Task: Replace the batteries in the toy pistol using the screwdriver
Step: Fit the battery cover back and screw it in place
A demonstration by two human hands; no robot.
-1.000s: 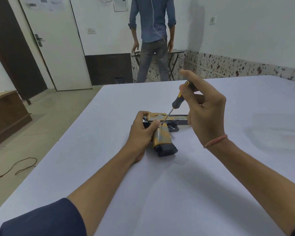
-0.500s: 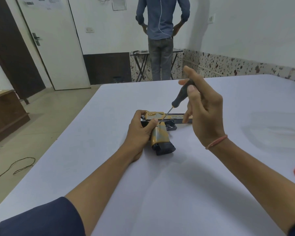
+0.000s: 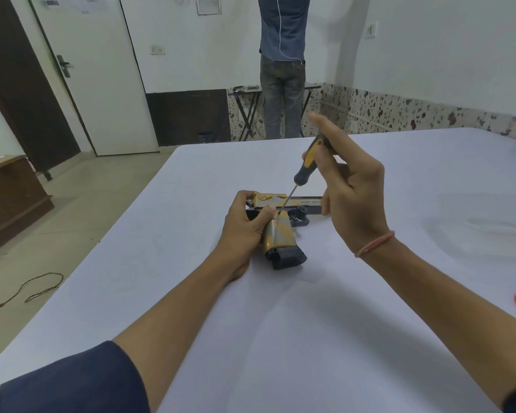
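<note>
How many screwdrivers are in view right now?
1: the screwdriver, pinched in the right hand, tip on the toy pistol that the left hand grips. No other shows.

A white table (image 3: 370, 338) is stretching from near to far, and beyond it white walls (image 3: 444, 61) are rising over a speckled skirting (image 3: 399, 111) on the right and a dark panel (image 3: 188, 114) in the middle. On the far left a white door (image 3: 102, 90) is standing beside a dark brown door (image 3: 15, 84), while a brown wooden cabinet (image 3: 9, 204) is sitting on the beige floor (image 3: 96, 210), where a thin cable (image 3: 27, 290) is lying. At the far wall a person (image 3: 282, 55) is standing, back turned, at a small folding table (image 3: 246, 88).
</note>
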